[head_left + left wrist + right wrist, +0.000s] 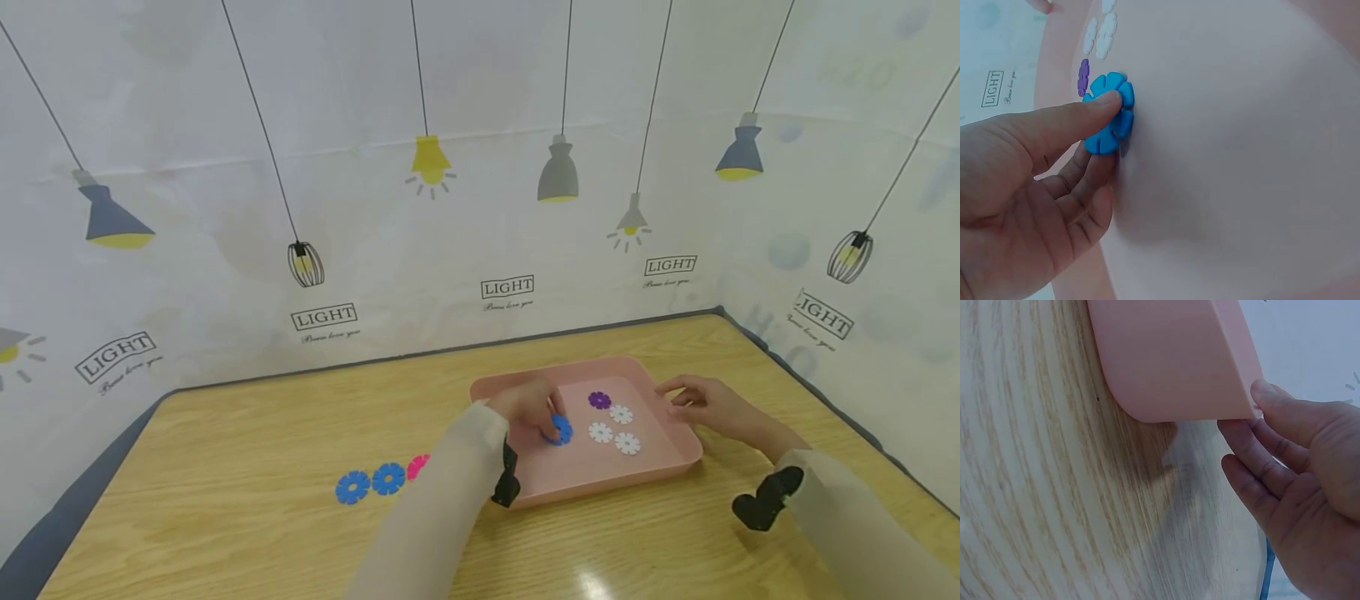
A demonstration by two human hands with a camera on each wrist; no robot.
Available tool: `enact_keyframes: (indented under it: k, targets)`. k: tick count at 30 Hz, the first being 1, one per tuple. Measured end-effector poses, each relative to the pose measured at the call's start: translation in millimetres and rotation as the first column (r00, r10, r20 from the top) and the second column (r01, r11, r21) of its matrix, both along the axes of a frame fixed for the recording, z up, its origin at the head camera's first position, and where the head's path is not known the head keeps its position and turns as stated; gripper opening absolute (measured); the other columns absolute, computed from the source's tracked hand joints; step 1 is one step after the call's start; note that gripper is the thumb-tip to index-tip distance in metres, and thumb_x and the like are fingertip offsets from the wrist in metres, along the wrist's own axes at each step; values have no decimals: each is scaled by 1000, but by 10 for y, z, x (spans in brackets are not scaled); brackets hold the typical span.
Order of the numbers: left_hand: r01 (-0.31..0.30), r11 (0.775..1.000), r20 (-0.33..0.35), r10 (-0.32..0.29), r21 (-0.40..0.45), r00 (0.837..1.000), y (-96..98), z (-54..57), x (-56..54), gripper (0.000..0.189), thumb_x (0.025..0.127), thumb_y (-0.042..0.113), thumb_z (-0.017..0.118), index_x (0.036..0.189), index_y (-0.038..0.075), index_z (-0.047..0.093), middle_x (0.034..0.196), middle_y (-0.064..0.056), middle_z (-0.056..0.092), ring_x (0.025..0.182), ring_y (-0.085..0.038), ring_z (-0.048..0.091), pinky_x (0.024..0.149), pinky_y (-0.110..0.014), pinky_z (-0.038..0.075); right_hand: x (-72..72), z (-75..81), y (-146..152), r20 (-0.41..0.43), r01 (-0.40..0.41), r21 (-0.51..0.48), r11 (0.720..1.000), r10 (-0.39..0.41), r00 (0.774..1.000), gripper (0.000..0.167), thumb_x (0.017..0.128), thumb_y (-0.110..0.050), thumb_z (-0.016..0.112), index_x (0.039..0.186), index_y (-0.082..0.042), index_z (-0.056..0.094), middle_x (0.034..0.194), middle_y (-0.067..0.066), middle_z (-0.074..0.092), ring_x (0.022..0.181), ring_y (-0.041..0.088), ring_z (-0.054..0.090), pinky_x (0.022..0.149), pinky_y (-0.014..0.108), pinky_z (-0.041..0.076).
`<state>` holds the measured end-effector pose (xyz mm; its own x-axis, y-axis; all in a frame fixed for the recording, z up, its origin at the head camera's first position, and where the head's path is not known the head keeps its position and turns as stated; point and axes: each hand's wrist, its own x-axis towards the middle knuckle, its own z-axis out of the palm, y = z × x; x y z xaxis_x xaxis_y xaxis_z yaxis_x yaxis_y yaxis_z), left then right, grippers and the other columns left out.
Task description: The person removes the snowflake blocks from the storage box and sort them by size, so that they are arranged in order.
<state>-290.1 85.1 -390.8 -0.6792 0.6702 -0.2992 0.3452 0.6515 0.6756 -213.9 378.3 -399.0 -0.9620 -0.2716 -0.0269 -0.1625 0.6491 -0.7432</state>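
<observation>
Inside the pink tray (540, 477), my left hand (531, 406) pinches a blue notched snowflake disc (1105, 128) between thumb and fingers, close over the tray floor. A purple disc (599, 400) and several white discs (627, 443) lie flat in the tray, to the right of that hand. At the tray's right side, my right hand (1310, 462) holds the rim, thumb on top of the edge and fingers below it.
On the wooden table (247, 442), left of the tray, two blue discs (388, 478) and a pink disc (417, 467) lie in a row, the pink one partly hidden by the left sleeve (442, 500). A lamp-printed cloth (420, 275) stands behind the table.
</observation>
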Motion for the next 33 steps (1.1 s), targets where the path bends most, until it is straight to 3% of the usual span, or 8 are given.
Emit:
enact_keyframes:
  k: [7,12,16,23,28,33]
  targets:
    - [0,998,16,-1,60,1000,-45,40,6,16,76,-1,72,88,3,62,85,-4,58,68,-12,55,62,-23,49,2,-5,0,-2,-5,-12,1000,5,1000,41,89,-15,60,123,5,49,107,19,59,92,26,59,73,29,50]
    - [2,998,-34,1,69,999,-150,141,40,16,77,2,72,89,6,62,90,-3,57,76,-13,56,67,-23,48,5,-1,-12,-7,-6,-11,1000,6,1000,41,90,-15,60,123,6,49,107,20,58,91,26,59,73,29,50]
    - [4,996,-116,7,87,993,-297,249,68,17,78,5,72,90,9,62,89,-3,58,80,-15,54,67,-25,47,3,-2,-12,-5,-10,-10,1000,10,1000,41,90,-15,60,123,6,49,109,22,57,92,27,59,73,30,50]
    - [-12,981,-195,50,192,979,-743,376,184,21,77,8,74,93,8,60,85,-3,58,79,-16,55,67,-26,48,-12,-3,-5,-9,-11,-6,1000,11,1000,40,90,-14,59,124,5,49,110,22,56,94,28,58,73,30,50]
    - [-19,961,-195,75,274,978,-1133,398,343,20,78,7,72,93,7,59,87,-4,58,81,-16,56,70,-28,49,-8,-12,-6,-11,-3,-1,1000,3,1000,41,90,-16,59,124,4,49,116,24,53,96,29,57,73,30,50]
    - [-77,948,-165,133,310,977,-1559,407,505,19,79,4,71,91,7,58,85,-4,57,76,-17,58,68,-30,50,-4,-15,-4,-22,-12,-3,1000,12,1000,40,90,-14,59,124,5,49,114,24,54,95,30,57,72,30,50]
